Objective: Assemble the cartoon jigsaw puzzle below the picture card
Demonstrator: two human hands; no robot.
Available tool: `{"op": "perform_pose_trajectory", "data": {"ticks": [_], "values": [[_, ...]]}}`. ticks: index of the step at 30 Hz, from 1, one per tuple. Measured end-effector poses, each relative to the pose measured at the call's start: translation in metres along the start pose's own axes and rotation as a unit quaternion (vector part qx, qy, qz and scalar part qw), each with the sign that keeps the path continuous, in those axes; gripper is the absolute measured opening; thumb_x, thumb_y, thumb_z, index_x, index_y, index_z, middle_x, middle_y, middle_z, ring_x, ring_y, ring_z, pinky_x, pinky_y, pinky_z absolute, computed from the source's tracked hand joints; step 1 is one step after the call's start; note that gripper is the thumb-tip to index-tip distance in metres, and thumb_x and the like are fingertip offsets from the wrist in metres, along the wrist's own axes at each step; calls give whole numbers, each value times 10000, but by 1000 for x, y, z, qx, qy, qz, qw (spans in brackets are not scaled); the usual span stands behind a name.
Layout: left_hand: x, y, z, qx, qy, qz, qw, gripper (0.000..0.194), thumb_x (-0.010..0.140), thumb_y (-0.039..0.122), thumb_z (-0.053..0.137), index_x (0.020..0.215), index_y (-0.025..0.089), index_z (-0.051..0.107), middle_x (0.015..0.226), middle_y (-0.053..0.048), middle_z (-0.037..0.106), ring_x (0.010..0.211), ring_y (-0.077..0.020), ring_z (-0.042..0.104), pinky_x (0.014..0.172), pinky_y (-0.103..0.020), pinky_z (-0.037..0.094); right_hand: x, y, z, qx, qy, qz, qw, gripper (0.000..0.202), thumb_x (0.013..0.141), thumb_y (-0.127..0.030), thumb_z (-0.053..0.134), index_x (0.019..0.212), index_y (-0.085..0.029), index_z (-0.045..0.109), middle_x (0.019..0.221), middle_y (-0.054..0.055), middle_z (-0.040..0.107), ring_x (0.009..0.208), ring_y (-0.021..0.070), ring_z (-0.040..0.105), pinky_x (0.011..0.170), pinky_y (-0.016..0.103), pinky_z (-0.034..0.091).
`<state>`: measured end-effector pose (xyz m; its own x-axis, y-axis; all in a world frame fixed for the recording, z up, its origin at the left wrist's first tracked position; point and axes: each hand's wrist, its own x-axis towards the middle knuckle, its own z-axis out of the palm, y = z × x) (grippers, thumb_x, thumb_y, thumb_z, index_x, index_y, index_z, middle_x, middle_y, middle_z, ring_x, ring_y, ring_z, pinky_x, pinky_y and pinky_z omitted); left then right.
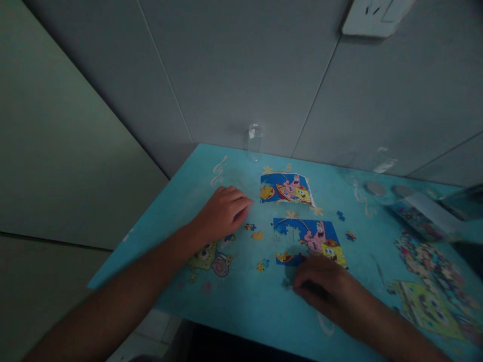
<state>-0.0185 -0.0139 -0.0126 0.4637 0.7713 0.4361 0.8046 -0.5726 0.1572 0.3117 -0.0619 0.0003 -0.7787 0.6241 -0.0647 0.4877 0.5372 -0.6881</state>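
Note:
A partly assembled jigsaw puzzle (328,239) with cartoon figures lies in the middle of the blue table, with a gap at its left centre. My right hand (320,281) is at its lower edge, thumb and fingers pinched at a small dark puzzle piece (287,284) just below the puzzle. The palm covers part of the bottom edge. Further left, my left hand (225,211) rests on the table with fingers loosely bent and apart from the thumb, holding nothing visible. Loose puzzle pieces (257,236) lie between the hands. Above the puzzle is a slightly curled reference picture (287,188) of the same scene.
A clear jar (255,143) stands against the wall at the back. To the right are round silvery lids (375,188), a printed packet (418,218) and a heap of puzzle pieces (433,266). The blue table (211,306) carries printed cartoon figures.

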Motion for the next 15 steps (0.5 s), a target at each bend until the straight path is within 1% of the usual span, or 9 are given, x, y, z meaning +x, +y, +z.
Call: {"op": "perform_pose_trajectory", "data": {"ticks": [2, 4, 8, 11, 15], "values": [[-1, 6, 1, -10, -7, 10, 1000, 206, 1016, 226, 517, 1117, 191, 693, 1017, -53, 698, 960, -215, 602, 872, -400, 426, 1, 3, -1, 30, 24, 36, 999, 116, 986, -288, 621, 976, -274, 736, 952, 8, 738, 872, 169, 690, 801, 309, 546], [-1, 12, 2, -23, -16, 20, 999, 198, 1007, 225, 531, 1118, 189, 691, 1019, -55, 695, 958, -216, 598, 864, -400, 421, 3, 6, -3, 55, 64, 82, 993, 137, 985, -319, 621, 992, -290, 754, 964, -1, 762, 857, 166, 711, 786, 296, 559], [-3, 27, 1, -47, -34, 42, 997, 195, 993, 210, 541, 1117, 182, 689, 1013, -58, 690, 957, -219, 590, 858, -405, 414, 8, 12, -11, 110, 154, 166, 968, 181, 942, -396, 662, 1005, -277, 782, 995, 17, 792, 867, 197, 742, 779, 309, 590], [-5, 37, 1, -59, -46, 64, 995, 195, 999, 212, 536, 1117, 178, 687, 1006, -61, 686, 958, -224, 583, 859, -411, 413, 11, 12, -17, 149, 172, 203, 952, 232, 921, -436, 679, 1023, -260, 790, 1025, 33, 801, 866, 214, 750, 752, 315, 604], [-6, 44, 1, -65, -56, 90, 992, 190, 996, 197, 534, 1110, 180, 685, 997, -60, 684, 951, -224, 578, 847, -408, 413, 14, 10, -19, 157, 171, 203, 951, 246, 919, -438, 679, 1012, -242, 795, 998, 42, 804, 812, 211, 738, 703, 318, 600]]}}
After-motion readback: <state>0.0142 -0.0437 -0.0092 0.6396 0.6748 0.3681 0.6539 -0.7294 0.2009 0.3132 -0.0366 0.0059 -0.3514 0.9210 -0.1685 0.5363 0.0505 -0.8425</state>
